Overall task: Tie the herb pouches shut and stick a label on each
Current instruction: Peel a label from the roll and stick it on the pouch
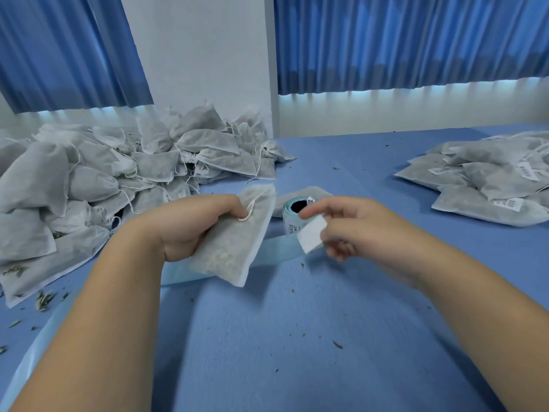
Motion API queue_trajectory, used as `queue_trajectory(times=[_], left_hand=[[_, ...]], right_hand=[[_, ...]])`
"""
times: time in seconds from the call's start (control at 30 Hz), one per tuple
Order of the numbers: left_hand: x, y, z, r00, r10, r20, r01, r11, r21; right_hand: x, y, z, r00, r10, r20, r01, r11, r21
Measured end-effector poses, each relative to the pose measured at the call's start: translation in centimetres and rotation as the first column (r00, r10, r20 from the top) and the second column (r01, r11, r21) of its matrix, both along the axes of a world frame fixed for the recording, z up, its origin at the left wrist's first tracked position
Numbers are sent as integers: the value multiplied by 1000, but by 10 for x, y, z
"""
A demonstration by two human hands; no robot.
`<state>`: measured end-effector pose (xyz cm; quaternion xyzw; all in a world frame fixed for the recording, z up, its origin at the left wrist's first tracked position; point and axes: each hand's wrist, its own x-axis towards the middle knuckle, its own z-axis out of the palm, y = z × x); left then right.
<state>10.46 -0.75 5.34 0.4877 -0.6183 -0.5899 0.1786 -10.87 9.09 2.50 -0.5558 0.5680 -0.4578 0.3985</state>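
Two hands work over the blue table (297,337), which has herb crumbs scattered on it. Left hand (190,230) grips one pouch (237,248) by its left edge, fingers curled round it, one fingertip pressing the drawstring loop (248,210) against the cloth. Pouch is held just above the table, long axis running away from the person, mouth end far, tilted a bit to the right, flat face up. Right hand (365,230) pinches a white label (312,234) between thumb and fingertips, index finger stuck out, blurred. Label sits just right of the pouch, not touching, about level with its middle. Right hand is the nearer one for sticking, so the move is likely leftward onto the bare face. Pale-blue backing strip (276,248) trails under the pouch from the label roll (297,214), which stands just behind the label. Farther: unlabelled pouch heap (104,173) far left, labelled pouches (490,185) spread far right, well apart. Blue curtains (416,40) behind. Judgement: pouch looks tied, label not yet on.
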Motion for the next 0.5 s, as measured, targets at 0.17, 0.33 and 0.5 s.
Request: queue_trajectory(times=[0.17,0.33,0.5], left_hand=[[-15,12,5,973,-95,-209,94,995,-15],[-40,27,-2,983,-147,-109,135,984,-113],[-48,32,-7,964,-240,-111,233,970,-71]], right_hand=[[-2,13,21,825,269,497,-165,956,-243],[7,17,24,908,137,397,25,926,-377],[14,16,11,954,-298,-39,227,797,-559]])
